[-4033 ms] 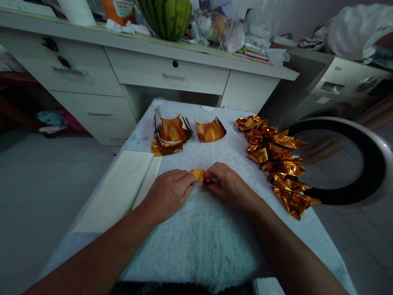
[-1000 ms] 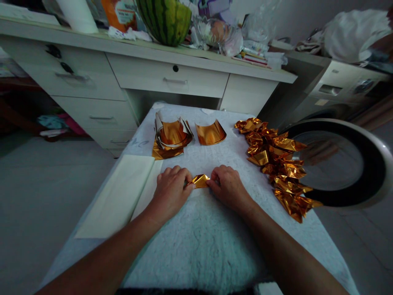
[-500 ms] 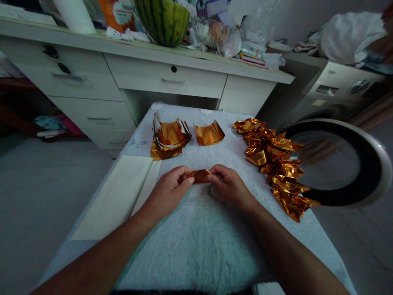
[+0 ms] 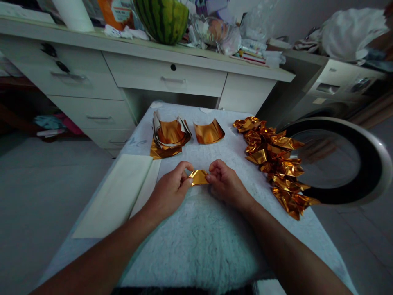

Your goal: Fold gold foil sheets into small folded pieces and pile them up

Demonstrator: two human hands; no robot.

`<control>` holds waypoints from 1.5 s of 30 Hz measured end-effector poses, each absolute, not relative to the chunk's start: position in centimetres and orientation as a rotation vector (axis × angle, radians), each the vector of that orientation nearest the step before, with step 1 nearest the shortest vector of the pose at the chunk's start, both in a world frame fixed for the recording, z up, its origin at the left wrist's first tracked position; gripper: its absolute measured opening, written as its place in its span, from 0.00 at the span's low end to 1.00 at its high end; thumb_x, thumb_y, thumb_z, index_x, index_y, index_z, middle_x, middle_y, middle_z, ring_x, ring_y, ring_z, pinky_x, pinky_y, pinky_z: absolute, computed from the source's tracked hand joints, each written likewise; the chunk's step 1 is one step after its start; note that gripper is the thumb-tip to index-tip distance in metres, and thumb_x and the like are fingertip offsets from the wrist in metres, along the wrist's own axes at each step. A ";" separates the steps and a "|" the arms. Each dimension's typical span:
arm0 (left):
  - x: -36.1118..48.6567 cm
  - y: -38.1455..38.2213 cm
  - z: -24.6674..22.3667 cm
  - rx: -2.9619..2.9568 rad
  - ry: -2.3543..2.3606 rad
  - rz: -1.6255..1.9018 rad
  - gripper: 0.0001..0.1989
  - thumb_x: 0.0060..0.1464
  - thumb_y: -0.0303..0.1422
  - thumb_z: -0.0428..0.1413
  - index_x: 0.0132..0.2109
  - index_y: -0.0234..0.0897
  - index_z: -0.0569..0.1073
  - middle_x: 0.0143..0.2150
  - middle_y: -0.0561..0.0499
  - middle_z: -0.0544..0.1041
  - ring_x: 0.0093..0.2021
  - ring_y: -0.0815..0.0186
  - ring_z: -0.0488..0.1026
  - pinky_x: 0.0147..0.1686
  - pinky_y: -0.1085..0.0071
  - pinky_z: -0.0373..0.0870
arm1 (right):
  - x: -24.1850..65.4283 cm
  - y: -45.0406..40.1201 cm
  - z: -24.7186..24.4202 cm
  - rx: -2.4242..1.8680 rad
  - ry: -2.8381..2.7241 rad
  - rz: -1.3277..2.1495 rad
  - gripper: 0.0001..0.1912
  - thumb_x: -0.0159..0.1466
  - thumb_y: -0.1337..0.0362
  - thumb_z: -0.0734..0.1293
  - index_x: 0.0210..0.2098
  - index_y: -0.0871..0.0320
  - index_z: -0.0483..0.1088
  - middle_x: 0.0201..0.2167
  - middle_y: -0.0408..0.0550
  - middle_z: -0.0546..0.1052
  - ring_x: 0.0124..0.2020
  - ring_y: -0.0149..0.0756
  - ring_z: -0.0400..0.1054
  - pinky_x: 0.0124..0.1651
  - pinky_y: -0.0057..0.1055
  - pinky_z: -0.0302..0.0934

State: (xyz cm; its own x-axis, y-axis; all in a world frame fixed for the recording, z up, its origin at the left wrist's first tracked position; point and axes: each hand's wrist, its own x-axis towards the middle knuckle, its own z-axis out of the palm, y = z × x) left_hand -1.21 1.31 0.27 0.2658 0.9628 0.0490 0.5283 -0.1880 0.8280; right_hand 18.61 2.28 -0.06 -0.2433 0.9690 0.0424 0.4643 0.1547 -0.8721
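Note:
A small folded piece of gold foil paper [image 4: 199, 177] is pinched between my two hands over the cloth-covered table [image 4: 196, 229]. My left hand [image 4: 172, 186] grips its left end with thumb and fingers, and my right hand [image 4: 226, 182] has hold of the right end. Beyond them lies a single curved gold sheet [image 4: 209, 132]. To its left is a curled stack of gold sheets [image 4: 170, 133] with pale backs. Crumpled and folded gold foil pieces [image 4: 272, 159] form a long row on the right.
White paper [image 4: 113, 196] lies along the table's left side. An open round washing machine door [image 4: 376, 164] reaches the table's right edge. Behind stands a white drawer desk [image 4: 172, 78] bearing a cut watermelon [image 4: 162, 20] and plastic bags.
The folded foil has tilted and now shows a brighter, flatter face. Fingers of both hands have lifted a little off its upper edge, while the thumbs stay at its ends.

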 end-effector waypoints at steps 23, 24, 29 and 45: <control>-3.2 2.2 0.2 2.256 1.270 0.368 0.16 0.56 0.22 0.46 0.45 0.39 0.74 0.42 0.47 0.74 0.46 0.58 0.69 0.47 0.61 0.65 | 16.4 1.7 0.2 -1.450 -2.410 0.384 0.13 0.61 0.78 0.58 0.33 0.59 0.72 0.34 0.48 0.72 0.38 0.36 0.61 0.43 0.33 0.52; -3.2 2.3 0.2 2.248 1.255 0.373 0.16 0.56 0.22 0.46 0.45 0.39 0.74 0.43 0.47 0.74 0.46 0.59 0.69 0.48 0.62 0.65 | 16.2 1.6 0.3 -1.461 -2.403 0.377 0.10 0.61 0.76 0.60 0.33 0.59 0.71 0.34 0.48 0.71 0.38 0.37 0.61 0.43 0.33 0.52; -3.3 2.5 0.4 2.222 1.206 0.388 0.15 0.56 0.24 0.46 0.43 0.38 0.75 0.40 0.48 0.74 0.44 0.60 0.70 0.47 0.63 0.65 | 15.0 1.0 0.6 -1.604 -2.350 0.265 0.09 0.65 0.59 0.63 0.34 0.59 0.68 0.35 0.50 0.71 0.37 0.40 0.61 0.42 0.36 0.53; -2.9 2.7 0.6 2.209 1.268 0.418 0.12 0.54 0.23 0.51 0.40 0.38 0.76 0.34 0.51 0.75 0.36 0.64 0.70 0.36 0.70 0.62 | 14.3 0.8 0.1 -1.705 -2.216 0.330 0.17 0.64 0.62 0.63 0.53 0.56 0.62 0.46 0.54 0.72 0.48 0.48 0.64 0.48 0.42 0.54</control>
